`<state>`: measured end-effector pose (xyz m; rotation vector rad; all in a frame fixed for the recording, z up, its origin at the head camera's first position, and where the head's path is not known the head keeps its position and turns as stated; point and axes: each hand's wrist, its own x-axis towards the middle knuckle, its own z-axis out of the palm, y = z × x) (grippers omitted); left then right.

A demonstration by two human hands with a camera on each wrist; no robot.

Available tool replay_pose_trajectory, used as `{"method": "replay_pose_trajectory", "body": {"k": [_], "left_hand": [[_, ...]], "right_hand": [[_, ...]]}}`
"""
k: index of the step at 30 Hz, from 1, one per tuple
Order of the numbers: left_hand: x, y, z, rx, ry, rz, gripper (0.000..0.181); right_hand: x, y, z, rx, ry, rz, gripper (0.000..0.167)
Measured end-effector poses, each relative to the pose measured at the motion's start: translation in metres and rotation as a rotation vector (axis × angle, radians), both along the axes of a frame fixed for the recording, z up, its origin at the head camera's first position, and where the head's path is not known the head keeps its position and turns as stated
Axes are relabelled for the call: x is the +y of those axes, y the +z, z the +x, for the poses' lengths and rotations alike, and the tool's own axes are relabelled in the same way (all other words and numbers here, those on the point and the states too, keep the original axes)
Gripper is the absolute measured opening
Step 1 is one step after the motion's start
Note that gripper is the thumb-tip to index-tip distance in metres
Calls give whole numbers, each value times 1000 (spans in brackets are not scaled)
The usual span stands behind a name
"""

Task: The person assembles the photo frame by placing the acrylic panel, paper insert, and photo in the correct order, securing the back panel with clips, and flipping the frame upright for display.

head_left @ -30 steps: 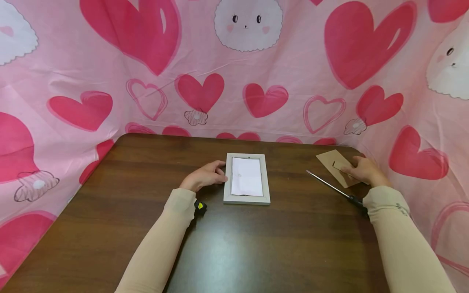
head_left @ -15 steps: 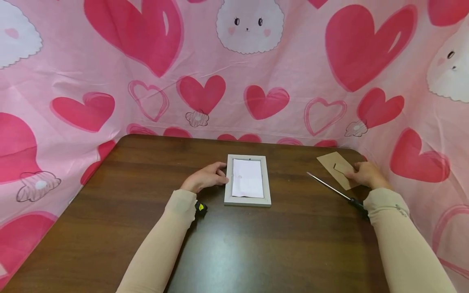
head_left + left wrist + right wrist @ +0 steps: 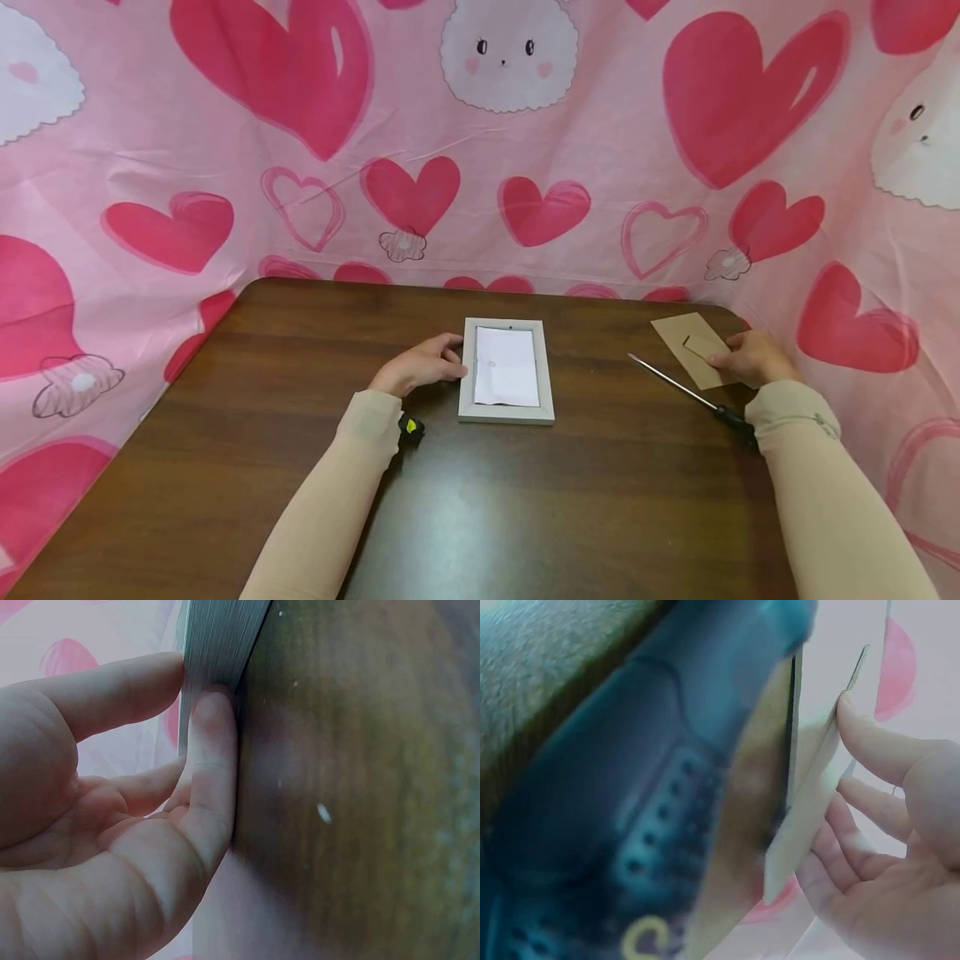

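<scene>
- Pink cloth (image 3: 468, 137) printed with red hearts, beyond and to both sides of a pale grey rectangular picture frame (image 3: 507, 413).
- Dark brown wood-grain table (image 3: 585, 492), under that frame.
- The frame lies flat, a white rectangular paper sheet (image 3: 506, 368) inside its border. The left hand (image 3: 422, 365), thumb and fingers spread, touches its left edge; the left wrist view adds the streaked side face.
- Thin tan rectangular board (image 3: 688, 358), right of the frame, pinched by the right hand (image 3: 756, 358).
- Steel-shafted screwdriver (image 3: 729, 416), right of the frame; only the right wrist view shows its dark handle's dotted rows and yellow mark.
</scene>
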<state>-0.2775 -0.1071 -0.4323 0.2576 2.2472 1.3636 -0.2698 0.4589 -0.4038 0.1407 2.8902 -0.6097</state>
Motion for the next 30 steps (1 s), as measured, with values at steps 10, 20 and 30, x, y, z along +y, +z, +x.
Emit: {"method": "replay_pose_trajectory", "body": {"k": [10,20,30], "left_hand": [[-3,-1,0,12,0,-7,71],[1,1,2,9,-7,10,70],[-1,0,0,8,-5,-2,70]], "right_hand": [[1,9,-4,87,9,11,70],[-6,21,-1,144,48,38,63],[-36,44,2,214,68,-28,53]]}}
